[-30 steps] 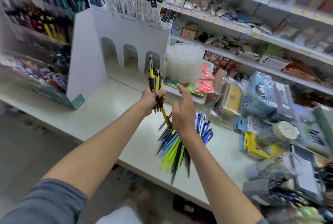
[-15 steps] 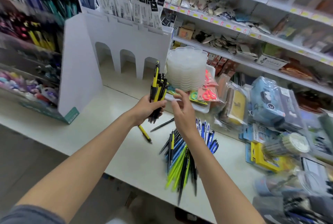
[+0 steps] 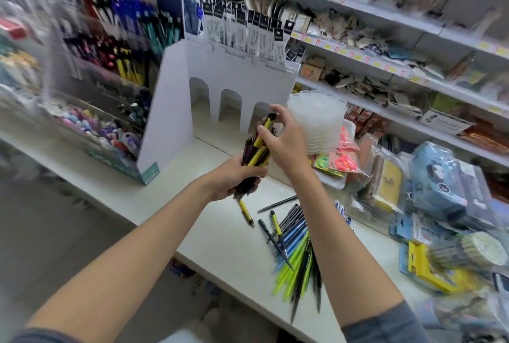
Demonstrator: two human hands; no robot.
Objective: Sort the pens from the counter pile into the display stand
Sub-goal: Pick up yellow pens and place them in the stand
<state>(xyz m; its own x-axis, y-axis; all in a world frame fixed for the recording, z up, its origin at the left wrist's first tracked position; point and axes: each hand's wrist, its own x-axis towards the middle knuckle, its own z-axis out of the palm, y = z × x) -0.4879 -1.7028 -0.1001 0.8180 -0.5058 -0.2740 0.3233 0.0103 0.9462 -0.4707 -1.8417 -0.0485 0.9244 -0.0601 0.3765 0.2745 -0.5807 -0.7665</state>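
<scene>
My left hand (image 3: 234, 177) grips the lower end of a bundle of yellow-and-black pens (image 3: 256, 154), held tilted above the white counter (image 3: 220, 246). My right hand (image 3: 283, 141) is closed around the bundle's upper part, fingers at the pen tops. A pile of pens (image 3: 294, 246), green, blue and black, lies fanned on the counter below my right forearm. One yellow pen (image 3: 246, 213) lies alone beside the pile. The display stand (image 3: 110, 67), with tiers of pens behind clear fronts, stands at the left and is blurred.
A white cardboard stand with arches (image 3: 237, 80) sits behind my hands. A stack of clear plastic cups (image 3: 319, 119) stands in a tray to the right. Packaged goods (image 3: 440, 191) crowd the counter's right side. Shelves of merchandise (image 3: 358, 39) line the back wall.
My right hand has risen from the counter pile and closed on the upper part of the bundle. One yellow pen has dropped onto the counter. The view has swung left toward the display stand.
</scene>
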